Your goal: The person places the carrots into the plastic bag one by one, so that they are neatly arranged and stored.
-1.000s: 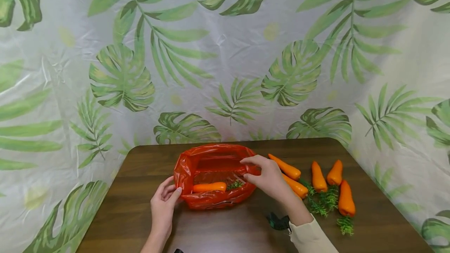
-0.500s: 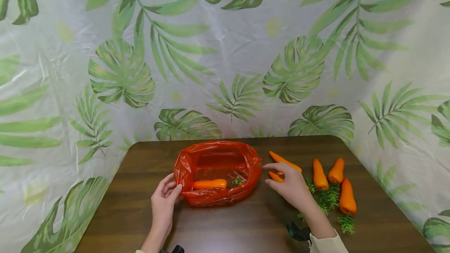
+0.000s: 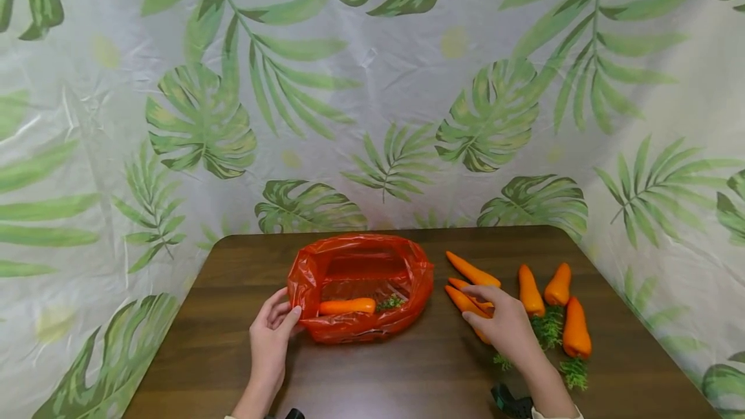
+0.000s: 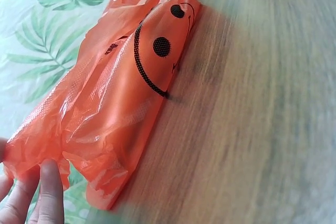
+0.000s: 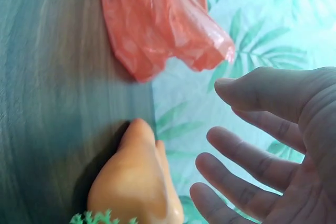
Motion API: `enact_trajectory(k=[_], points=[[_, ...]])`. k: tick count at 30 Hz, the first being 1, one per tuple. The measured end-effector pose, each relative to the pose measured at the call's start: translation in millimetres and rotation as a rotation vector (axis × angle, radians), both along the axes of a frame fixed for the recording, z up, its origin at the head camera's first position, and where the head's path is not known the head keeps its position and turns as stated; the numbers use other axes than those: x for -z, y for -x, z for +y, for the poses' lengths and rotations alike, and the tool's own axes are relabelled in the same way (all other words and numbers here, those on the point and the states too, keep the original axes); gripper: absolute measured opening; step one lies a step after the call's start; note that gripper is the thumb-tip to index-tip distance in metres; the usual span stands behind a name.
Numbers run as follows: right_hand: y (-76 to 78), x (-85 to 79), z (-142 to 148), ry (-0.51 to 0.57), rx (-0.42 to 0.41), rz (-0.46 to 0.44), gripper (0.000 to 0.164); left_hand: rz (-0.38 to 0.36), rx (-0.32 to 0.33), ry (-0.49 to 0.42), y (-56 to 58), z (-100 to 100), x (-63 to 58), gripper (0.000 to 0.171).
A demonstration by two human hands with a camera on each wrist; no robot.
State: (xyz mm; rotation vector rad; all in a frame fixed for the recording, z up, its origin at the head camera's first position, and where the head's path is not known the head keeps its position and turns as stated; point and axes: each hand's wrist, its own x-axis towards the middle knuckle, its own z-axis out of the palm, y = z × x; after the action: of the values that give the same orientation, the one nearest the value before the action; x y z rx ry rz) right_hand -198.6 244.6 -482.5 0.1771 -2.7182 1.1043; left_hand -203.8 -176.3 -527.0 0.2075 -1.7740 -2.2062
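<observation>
A red plastic bag (image 3: 372,330) stands on the table with its mouth spread open. Inside lie an orange carrot (image 3: 347,306) and some green carrot leaves (image 3: 390,302). My left hand (image 3: 269,341) pinches the bag's left rim between thumb and fingers. In the left wrist view the bag (image 4: 118,124) bears a black smiling-face print. Over a group of carrots right of the bag hovers my right hand (image 3: 506,325), fingers spread and holding nothing. Its thumb and fingertips are above the nearest carrot (image 3: 461,299). The right wrist view shows a gap between that hand (image 5: 268,145) and the carrot (image 5: 128,187).
Farther back lies another carrot (image 3: 473,270). Three more carrots rest at the right, including one (image 3: 576,328) nearest the table's right edge, with green leafy tops (image 3: 548,328). A leaf-patterned sheet (image 3: 372,83) hangs behind the brown table (image 3: 361,380).
My right hand has moved from the bag's right rim, rightward and down to above the carrots. The left hand stays on the bag's left rim.
</observation>
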Motion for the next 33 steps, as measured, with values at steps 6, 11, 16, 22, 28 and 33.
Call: enact_trajectory(k=[6, 11, 16, 22, 28, 33], points=[[-0.9, 6.7, 6.7, -0.032, 0.001, -0.016, 0.048, 0.012, 0.006, -0.009, 0.1, 0.2, 0.4, 0.047], [-1.8, 9.5, 10.3, -0.050, 0.004, -0.032, 0.049, 0.000, 0.010, -0.010, -0.9, 0.8, 1.0, 0.047], [-0.8, 14.8, 10.0, -0.107, 0.005, -0.002, 0.050, 0.008, 0.011, -0.010, -0.1, 0.7, 0.8, 0.047], [0.5, 20.8, 8.8, -0.180, 0.014, 0.018, 0.055, 0.007, 0.013, -0.003, 1.3, -0.9, -1.0, 0.046], [2.0, 20.3, 9.0, -0.231, 0.027, 0.011, 0.063, 0.007, 0.016, 0.008, 0.8, -0.4, -4.1, 0.047], [0.0, 22.7, 6.9, -0.269, 0.051, 0.000, 0.055, 0.004, 0.014, 0.007, -1.1, 0.2, -3.8, 0.047]])
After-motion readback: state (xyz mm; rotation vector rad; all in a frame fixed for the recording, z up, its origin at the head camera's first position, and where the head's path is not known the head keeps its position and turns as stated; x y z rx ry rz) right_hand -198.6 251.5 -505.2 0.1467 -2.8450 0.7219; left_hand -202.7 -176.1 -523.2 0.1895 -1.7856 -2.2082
